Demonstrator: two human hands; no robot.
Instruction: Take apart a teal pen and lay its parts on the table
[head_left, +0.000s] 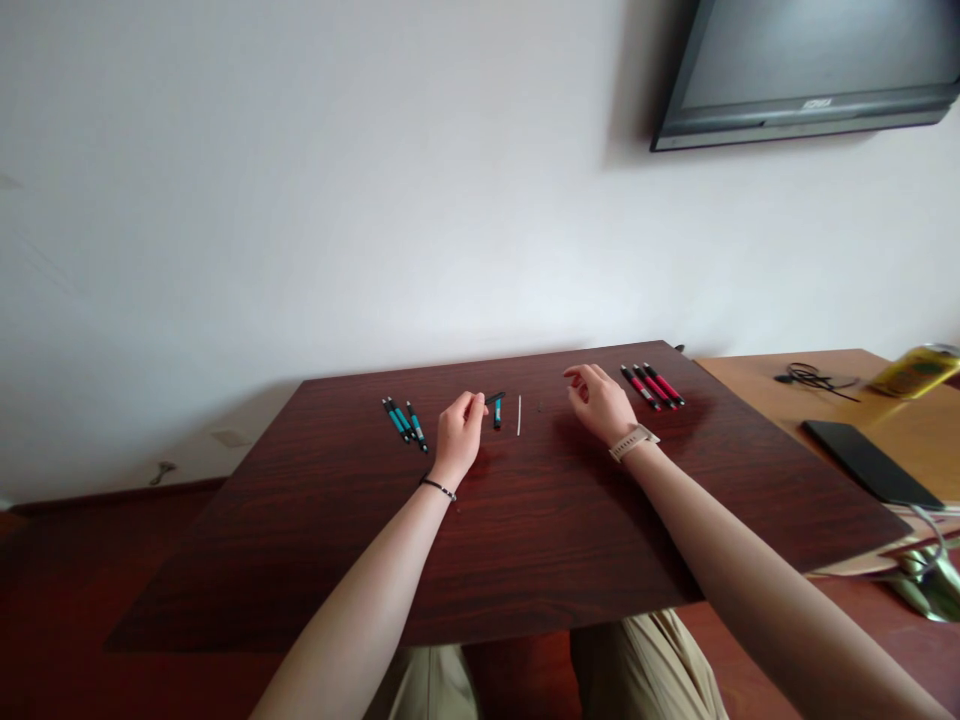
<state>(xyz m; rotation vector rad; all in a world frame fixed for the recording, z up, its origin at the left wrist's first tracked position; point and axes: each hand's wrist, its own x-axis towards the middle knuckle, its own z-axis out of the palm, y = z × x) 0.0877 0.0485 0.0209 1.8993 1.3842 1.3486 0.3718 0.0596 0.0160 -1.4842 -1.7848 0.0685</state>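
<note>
My left hand [459,432] pinches a dark pen part [495,398] just above the teal pen piece [497,413] on the dark wooden table [525,520]. My right hand [600,402] hovers loosely open, holding nothing, between the white refill [519,414] and the red pens [652,386].

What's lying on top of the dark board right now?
On the board: teal pens, red pens, a white refill, a teal part. Anything beneath the left hand or right hand is hidden.

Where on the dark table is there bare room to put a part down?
The near half of the dark table, toward the body, is bare apart from the forearms. So is the left edge beyond the teal pens. It is crowded between the left hand and right hand, and by the red pens.
</note>
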